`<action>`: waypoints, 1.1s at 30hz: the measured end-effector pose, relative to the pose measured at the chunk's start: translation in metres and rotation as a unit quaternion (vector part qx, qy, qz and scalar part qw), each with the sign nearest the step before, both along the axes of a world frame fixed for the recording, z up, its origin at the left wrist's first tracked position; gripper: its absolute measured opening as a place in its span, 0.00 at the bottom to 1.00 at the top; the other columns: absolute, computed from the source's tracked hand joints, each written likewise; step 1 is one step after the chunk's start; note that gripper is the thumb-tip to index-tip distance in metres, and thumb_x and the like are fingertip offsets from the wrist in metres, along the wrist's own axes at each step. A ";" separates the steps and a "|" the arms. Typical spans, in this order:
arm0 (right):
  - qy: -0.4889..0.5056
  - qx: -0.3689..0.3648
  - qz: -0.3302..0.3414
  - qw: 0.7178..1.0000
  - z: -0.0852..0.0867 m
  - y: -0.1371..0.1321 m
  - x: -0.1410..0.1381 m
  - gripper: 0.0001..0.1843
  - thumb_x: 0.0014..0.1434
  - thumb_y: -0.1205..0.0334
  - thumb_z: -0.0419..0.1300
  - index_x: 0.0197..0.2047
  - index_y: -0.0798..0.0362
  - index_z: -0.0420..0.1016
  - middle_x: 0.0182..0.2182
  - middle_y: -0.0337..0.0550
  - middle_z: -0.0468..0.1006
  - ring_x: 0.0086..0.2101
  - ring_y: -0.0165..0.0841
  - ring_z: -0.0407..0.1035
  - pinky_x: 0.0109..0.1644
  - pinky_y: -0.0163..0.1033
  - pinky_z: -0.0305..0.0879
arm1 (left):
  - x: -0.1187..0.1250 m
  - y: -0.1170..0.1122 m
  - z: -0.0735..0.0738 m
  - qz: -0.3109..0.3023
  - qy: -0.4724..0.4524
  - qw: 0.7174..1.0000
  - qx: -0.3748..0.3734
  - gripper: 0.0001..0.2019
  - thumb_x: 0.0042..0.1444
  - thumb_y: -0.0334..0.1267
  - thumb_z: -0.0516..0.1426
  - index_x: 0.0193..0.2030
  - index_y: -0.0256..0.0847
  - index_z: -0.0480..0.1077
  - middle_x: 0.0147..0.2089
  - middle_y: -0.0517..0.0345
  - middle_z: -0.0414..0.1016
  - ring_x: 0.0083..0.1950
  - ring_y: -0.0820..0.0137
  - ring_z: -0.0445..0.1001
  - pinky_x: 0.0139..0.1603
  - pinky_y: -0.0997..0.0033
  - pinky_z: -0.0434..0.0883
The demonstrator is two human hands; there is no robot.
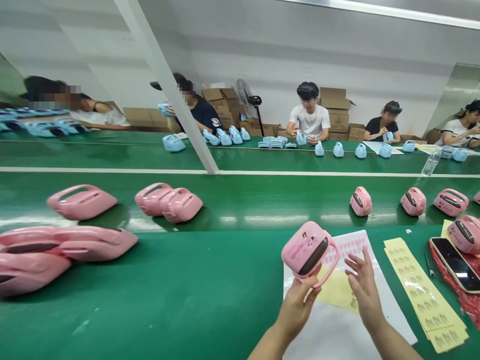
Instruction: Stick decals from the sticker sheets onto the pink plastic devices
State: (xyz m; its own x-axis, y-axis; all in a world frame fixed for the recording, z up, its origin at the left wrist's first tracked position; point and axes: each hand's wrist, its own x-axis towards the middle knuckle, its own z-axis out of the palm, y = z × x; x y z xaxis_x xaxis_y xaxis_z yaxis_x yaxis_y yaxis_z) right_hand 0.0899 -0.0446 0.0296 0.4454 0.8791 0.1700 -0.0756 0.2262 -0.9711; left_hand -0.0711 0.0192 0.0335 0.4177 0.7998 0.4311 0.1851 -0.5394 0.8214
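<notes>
The left hand (299,299) pinches the pink box (304,249) by its near end, tilted over the white paper (392,315), handle (335,262) toward the right hand (363,284), close by, fingers loosely spread, with nothing in it I can see.

Tabletop (195,295) open left of paper (326,332) — pink devices (98,245) block far left.

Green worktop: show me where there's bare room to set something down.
Widest free patch: between the clustered pink cases and the white sheet. Another: the green strip behind, from the paired pink cases to the next pink case rightward. Crowded: the right end, with yellow sticker strips, a smartphone and red plastic.
</notes>
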 end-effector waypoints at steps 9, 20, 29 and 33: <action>0.246 -0.078 0.042 0.965 0.032 0.013 0.000 0.48 0.34 0.70 0.52 0.62 0.47 0.45 0.32 0.38 0.77 0.24 0.29 0.67 0.22 0.31 0.58 | -0.019 -0.079 -0.044 0.004 -0.103 0.988 -0.116 0.18 0.51 0.50 0.54 0.48 0.52 0.70 0.42 0.50 0.77 0.44 0.55 0.73 0.48 0.52 0.69; 0.107 -0.052 0.117 0.986 0.026 0.017 0.001 0.39 0.39 0.66 0.59 0.57 0.46 0.58 0.33 0.38 0.72 0.31 0.30 0.65 0.39 0.38 0.63 | 0.014 -0.077 -0.010 -0.075 -0.381 0.744 -0.543 0.32 0.48 0.66 0.43 0.46 0.48 0.73 0.50 0.51 0.74 0.55 0.50 0.66 0.53 0.47 0.63; 0.138 -0.078 0.060 0.986 0.051 0.006 0.013 0.13 0.42 0.53 0.64 0.32 0.49 0.75 0.41 0.45 0.73 0.43 0.38 0.64 0.44 0.42 0.61 | 0.031 -0.052 0.018 0.106 -0.448 0.766 -0.449 0.33 0.43 0.59 0.57 0.55 0.46 0.64 0.52 0.50 0.72 0.54 0.52 0.67 0.50 0.55 0.68; 0.121 -0.082 0.092 0.985 0.058 -0.004 -0.007 0.10 0.40 0.53 0.66 0.25 0.50 0.75 0.47 0.46 0.69 0.53 0.43 0.58 0.52 0.46 0.57 | 0.047 -0.056 0.020 0.156 -0.435 0.795 -0.393 0.35 0.44 0.59 0.57 0.58 0.48 0.58 0.55 0.50 0.68 0.54 0.56 0.68 0.48 0.60 0.69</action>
State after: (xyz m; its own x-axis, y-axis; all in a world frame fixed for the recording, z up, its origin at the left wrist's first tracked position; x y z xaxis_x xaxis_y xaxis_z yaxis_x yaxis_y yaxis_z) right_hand 0.0824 -0.0483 0.0872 0.2860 0.9555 -0.0721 -0.3339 0.0289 -0.9422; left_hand -0.0240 -0.0364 0.0538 -0.0374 0.9712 -0.2353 -0.6127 0.1638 0.7732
